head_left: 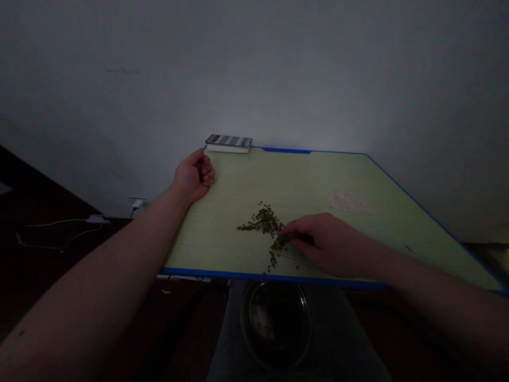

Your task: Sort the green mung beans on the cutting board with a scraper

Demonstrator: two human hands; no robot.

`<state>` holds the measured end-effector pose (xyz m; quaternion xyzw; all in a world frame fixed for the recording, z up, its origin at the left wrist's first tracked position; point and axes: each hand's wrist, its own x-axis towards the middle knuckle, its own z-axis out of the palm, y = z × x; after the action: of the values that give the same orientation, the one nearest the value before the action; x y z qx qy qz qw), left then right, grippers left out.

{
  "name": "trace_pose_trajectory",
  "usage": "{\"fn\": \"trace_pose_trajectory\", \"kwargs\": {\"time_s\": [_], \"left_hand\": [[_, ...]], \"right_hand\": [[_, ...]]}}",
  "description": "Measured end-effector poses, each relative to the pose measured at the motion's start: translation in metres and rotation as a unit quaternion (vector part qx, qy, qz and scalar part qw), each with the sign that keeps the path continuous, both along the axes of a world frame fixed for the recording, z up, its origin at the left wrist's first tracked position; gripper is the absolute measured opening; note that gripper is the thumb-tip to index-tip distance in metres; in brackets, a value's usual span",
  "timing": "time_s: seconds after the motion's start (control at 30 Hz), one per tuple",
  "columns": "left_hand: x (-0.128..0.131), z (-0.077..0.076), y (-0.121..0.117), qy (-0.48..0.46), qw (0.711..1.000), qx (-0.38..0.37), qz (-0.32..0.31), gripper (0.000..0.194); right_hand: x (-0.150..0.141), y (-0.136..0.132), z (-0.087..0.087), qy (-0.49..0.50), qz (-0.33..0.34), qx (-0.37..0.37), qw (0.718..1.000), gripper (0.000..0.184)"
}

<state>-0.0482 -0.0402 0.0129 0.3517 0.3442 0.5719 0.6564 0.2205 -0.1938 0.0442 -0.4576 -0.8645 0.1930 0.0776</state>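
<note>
Touching small round grains [264,218], right hand [328,244] curled over streaky tabletop [238,185].

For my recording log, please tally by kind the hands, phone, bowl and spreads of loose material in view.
Hands: 2 (left hand, right hand)
Phone: 1
Round bowl: 1
Spreads: 2 (small dark bean-like grains, pale patch of unclear makeup)
Total: 6
</note>
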Motion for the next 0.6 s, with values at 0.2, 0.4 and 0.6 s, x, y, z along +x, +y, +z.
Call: {"fn": "trace_pose_trajectory", "kwargs": {"time_s": [0.2, 0.4, 0.6], "left_hand": [[0.0, 0.0, 0.001, 0.004, 1.0, 0.001, -0.002, 0.031], [0.001, 0.001, -0.001, 0.004, 1.0, -0.006, 0.0, 0.031], [-0.001, 0.0, 0.0, 0.024, 1.0, 0.009, -0.012, 0.031]], "right_hand": [[-0.016, 0.008, 0.004, -0.031, 0.045, 0.025, 0.998, 0.027], [-0.031, 0.017, 0.009, -0.078, 0.11, 0.012, 0.991, 0.032], [-0.036, 0.018, 0.014, -0.094, 0.168, 0.002, 0.981, 0.035]]}}
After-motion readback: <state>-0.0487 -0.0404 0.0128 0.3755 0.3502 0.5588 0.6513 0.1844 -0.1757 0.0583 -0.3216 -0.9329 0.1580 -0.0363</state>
